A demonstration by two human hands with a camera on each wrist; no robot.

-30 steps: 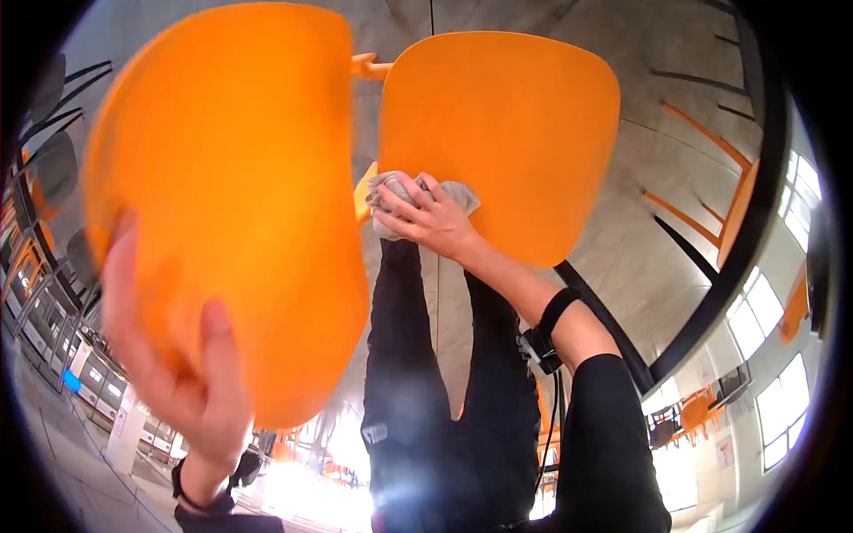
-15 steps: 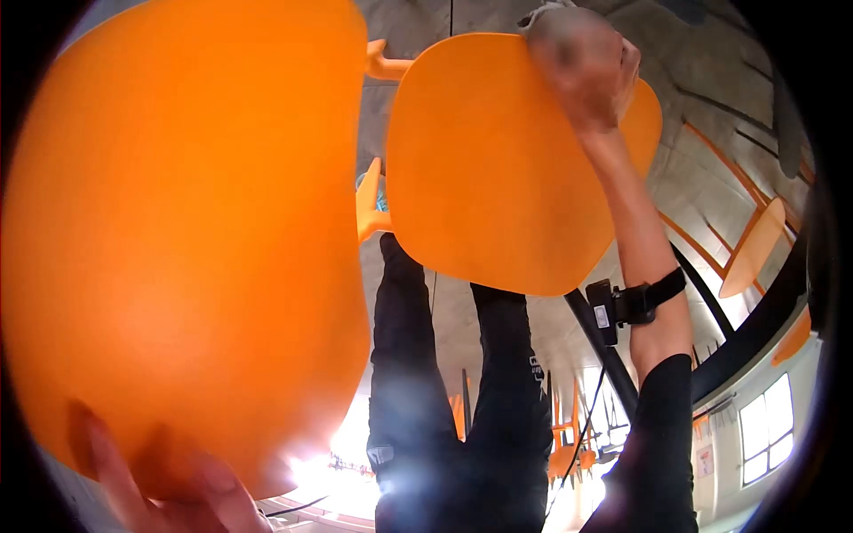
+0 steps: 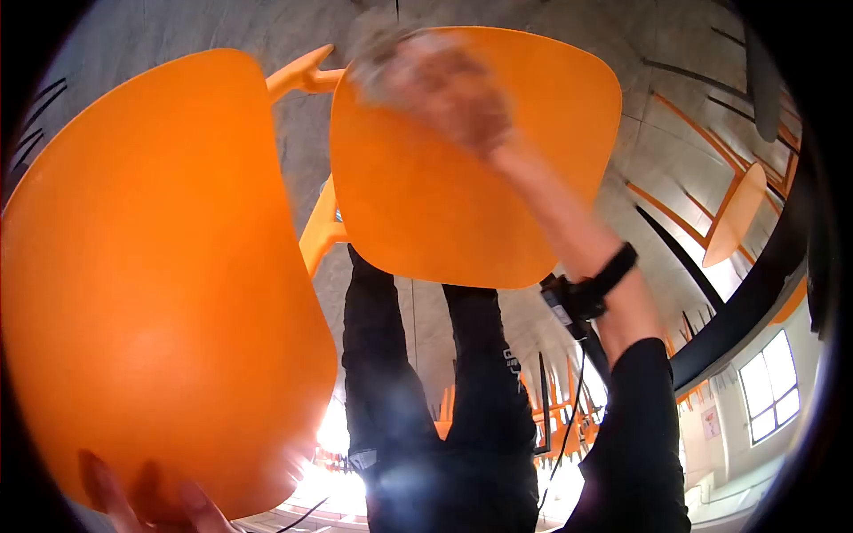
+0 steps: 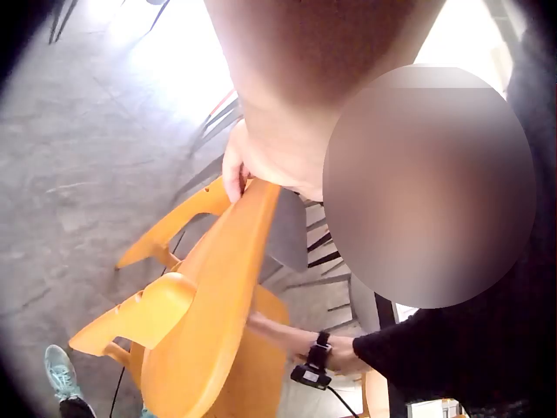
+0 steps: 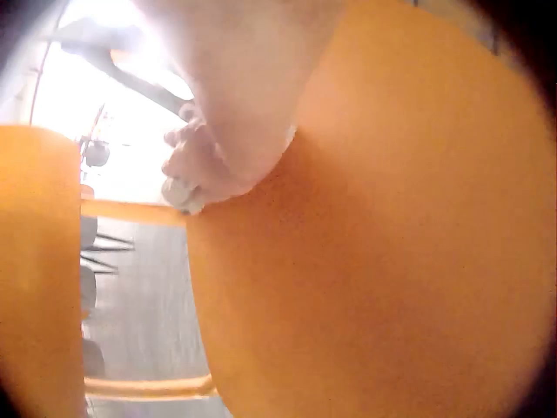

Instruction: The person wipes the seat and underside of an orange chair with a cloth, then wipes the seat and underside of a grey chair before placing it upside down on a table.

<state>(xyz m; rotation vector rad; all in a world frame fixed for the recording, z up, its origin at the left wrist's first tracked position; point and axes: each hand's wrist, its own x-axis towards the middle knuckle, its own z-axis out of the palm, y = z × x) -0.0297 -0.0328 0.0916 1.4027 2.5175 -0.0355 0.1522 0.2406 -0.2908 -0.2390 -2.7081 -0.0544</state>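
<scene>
An orange chair fills much of the head view, its broad backrest (image 3: pixel 169 284) on the left and its seat (image 3: pixel 471 195) on the right. My left hand (image 3: pixel 203 510) grips the near outer edge of the backrest; in the left wrist view, that hand's fingers (image 4: pixel 233 170) curl over the rim. On the seat's far left corner, my right hand (image 3: pixel 458 93), blurred by motion, holds a crumpled grey cloth (image 3: pixel 378 62). The right wrist view shows the same hand (image 5: pixel 209 161) at the seat's edge, with a pale bit of cloth (image 5: pixel 180 196) showing under the fingers.
Two orange brackets (image 3: pixel 324 226) join backrest and seat. My legs (image 3: pixel 391 355) are below the chair. A dark curved table edge (image 3: pixel 755 311) runs along the right, with another orange chair (image 3: pixel 737 213) beyond it. A cable (image 3: pixel 569 435) hangs from my right wrist camera.
My right hand has gone with the cloth from the seat's near left corner to its far right edge, then to the far left corner. The left hand has shifted along the backrest to its near edge.
</scene>
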